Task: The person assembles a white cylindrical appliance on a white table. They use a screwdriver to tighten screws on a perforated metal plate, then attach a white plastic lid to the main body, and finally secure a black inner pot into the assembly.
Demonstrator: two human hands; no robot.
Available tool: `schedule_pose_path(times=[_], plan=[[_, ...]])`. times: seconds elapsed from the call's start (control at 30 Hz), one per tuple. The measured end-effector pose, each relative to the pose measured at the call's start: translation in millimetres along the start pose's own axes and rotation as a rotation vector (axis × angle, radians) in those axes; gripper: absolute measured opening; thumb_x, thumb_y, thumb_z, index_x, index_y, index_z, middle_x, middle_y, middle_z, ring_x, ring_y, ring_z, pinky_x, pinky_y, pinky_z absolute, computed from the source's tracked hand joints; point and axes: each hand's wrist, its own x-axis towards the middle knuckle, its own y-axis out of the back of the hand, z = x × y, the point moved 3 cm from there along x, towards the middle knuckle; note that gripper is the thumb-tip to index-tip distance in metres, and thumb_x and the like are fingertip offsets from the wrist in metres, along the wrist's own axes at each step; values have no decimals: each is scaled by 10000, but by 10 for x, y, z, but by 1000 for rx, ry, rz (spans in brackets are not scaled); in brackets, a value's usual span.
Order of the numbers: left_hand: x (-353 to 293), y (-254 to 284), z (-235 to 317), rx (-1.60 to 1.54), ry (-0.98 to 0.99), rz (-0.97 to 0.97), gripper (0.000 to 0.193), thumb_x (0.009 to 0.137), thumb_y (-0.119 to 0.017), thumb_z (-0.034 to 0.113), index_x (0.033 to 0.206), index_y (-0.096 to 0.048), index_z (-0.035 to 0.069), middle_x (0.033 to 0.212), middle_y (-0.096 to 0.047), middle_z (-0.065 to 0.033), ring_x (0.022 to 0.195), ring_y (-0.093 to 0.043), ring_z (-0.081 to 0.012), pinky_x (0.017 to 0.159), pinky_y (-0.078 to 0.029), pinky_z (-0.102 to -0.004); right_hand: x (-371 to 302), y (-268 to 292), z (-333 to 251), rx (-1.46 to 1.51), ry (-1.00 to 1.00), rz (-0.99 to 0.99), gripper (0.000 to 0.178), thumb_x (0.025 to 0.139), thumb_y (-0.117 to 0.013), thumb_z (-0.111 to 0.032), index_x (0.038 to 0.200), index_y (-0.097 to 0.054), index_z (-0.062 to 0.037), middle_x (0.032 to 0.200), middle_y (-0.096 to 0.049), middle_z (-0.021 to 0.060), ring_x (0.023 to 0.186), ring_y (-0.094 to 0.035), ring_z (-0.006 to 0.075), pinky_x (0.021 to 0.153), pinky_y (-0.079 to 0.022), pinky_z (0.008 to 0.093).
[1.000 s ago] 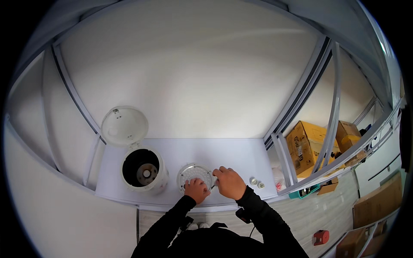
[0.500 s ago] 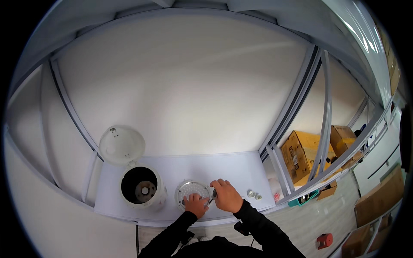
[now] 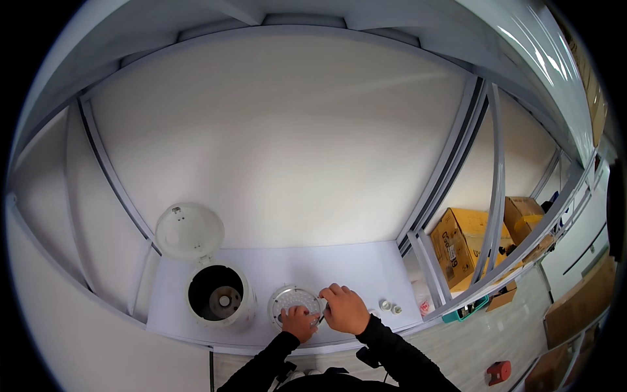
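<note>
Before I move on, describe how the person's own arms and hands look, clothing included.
The left hand and right hand are bare, without gloves. Long black fabric sleeves reach the wrists; the right one looks wrinkled. A small, dark, blocky device shows beside the right forearm; whether it is attached is unclear. No markings can be made out.

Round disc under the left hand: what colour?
The disc looks silvery grey, best seen in the head view.
</note>
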Motion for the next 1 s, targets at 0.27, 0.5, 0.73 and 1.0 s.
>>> schedule_pose_path(times=[0.27, 0.5, 0.73, 1.0], plan=[[59, -30, -26, -19, 11, -88, 438, 838, -789, 367, 1268, -707, 383, 1248, -513, -29, 1298, -403, -288, 1116, -221, -730, -90, -108, 170, -143, -179, -162, 265, 846, -730, -164, 1065, -625, -60, 895, -633, 130, 686, -646, 369, 650, -549, 445], [48, -17, -29, 23, 14, -79, 433, 858, -764, 360, 1283, -698, 410, 1256, -506, -38, 1298, -401, -295, 1112, -216, -732, -60, -91, 153, 4, -13, 1, 284, 827, -731, -139, 1085, -641, -61, 926, -633, 154, 749, -662, 401, 679, -550, 455], [22, -112, -58, 50, -12, -52, 449, 852, -761, 377, 1293, -688, 420, 1257, -508, -51, 1299, -400, -307, 1106, -219, -731, -67, -161, 261, 22, -291, -175, 329, 784, -736, -115, 1091, -629, -58, 919, -625, 157, 820, -641, 399, 738, -535, 485], [63, -165, -118, -4, 19, -21, 322, 864, -733, 487, 1167, -758, 382, 1190, -581, -72, 1291, -396, -351, 1085, -212, -726, -45, 39, -2, 31, -89, -25, 298, 851, -752, -174, 1100, -629, -64, 915, -629, 148, 725, -660, 389, 629, -540, 464]])
